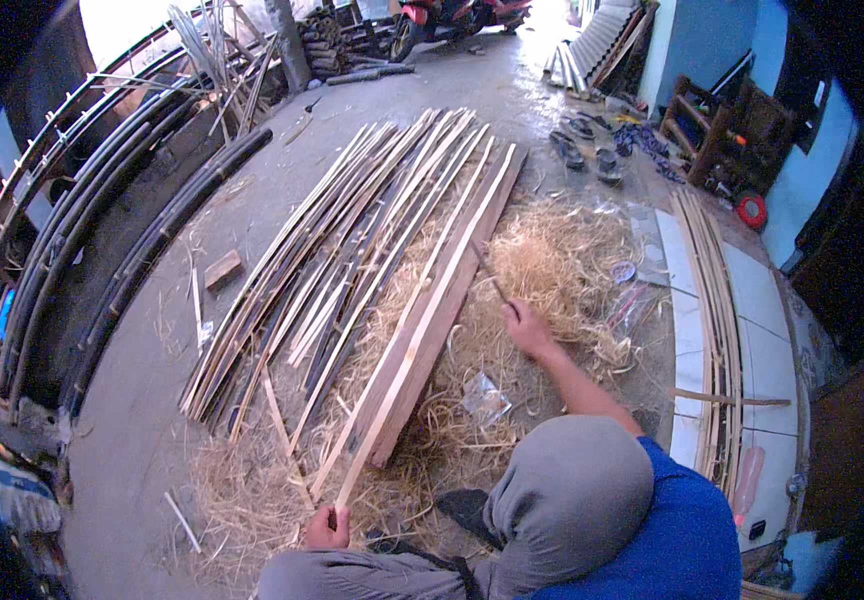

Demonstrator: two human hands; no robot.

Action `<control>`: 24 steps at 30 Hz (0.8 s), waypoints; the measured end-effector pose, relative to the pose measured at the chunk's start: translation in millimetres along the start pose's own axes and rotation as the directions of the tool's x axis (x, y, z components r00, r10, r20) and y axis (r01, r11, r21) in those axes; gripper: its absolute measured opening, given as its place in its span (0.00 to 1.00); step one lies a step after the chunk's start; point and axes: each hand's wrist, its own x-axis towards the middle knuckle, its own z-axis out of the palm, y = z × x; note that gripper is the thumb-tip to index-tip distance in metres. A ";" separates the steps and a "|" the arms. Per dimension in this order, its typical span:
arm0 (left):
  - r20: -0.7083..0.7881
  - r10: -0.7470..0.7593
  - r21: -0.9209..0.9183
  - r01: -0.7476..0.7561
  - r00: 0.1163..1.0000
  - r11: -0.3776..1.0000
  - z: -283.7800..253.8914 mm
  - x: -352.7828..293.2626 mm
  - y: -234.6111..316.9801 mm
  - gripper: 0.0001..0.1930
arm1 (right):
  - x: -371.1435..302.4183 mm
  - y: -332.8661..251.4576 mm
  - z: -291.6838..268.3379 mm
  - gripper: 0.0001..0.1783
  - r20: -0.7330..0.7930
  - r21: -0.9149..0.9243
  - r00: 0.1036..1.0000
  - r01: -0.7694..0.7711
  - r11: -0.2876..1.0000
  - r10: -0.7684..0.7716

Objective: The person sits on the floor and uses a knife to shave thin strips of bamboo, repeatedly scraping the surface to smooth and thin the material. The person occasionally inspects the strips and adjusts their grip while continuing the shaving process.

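Observation:
My left hand [327, 528] grips the near end of a long pale bamboo strip [422, 305] that runs up and away along a wooden plank [447, 310]. My right hand [527, 328] is stretched out over a heap of pale shavings [552, 260] and holds a slim dark knife [487, 272] whose blade points toward the strip. My knees in grey trousers [567, 490] fill the lower middle of the view.
A fan of several split bamboo strips [332, 250] lies left of the plank. Dark curved bamboo poles [122, 240] run along the far left. More strips [717, 320] rest on white tiles at right. Sandals [582, 150], a wooden rack [732, 130] and a parked motorbike [442, 20] stand beyond.

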 end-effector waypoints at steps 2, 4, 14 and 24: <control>0.037 0.068 -0.043 -0.066 0.997 0.997 6.0 17.8 30.3 0.19 | -12.4 -17.9 -15.4 0.24 0.010 0.059 1.000 -0.002 0.998 0.001; 0.131 0.136 -0.142 -0.117 0.982 0.983 8.9 40.4 23.0 0.22 | -16.9 -33.1 -16.9 0.23 0.061 0.148 0.996 -0.071 0.986 0.063; 0.722 -0.147 -0.270 0.471 0.677 0.840 12.5 92.0 60.1 0.17 | -198.9 -105.0 15.1 0.19 0.646 0.293 0.565 0.438 0.850 -0.513; 0.569 -0.130 -0.423 0.425 0.812 0.801 22.8 55.6 34.3 0.20 | -129.7 -61.4 57.7 0.22 0.693 -0.018 0.581 0.607 0.794 -0.428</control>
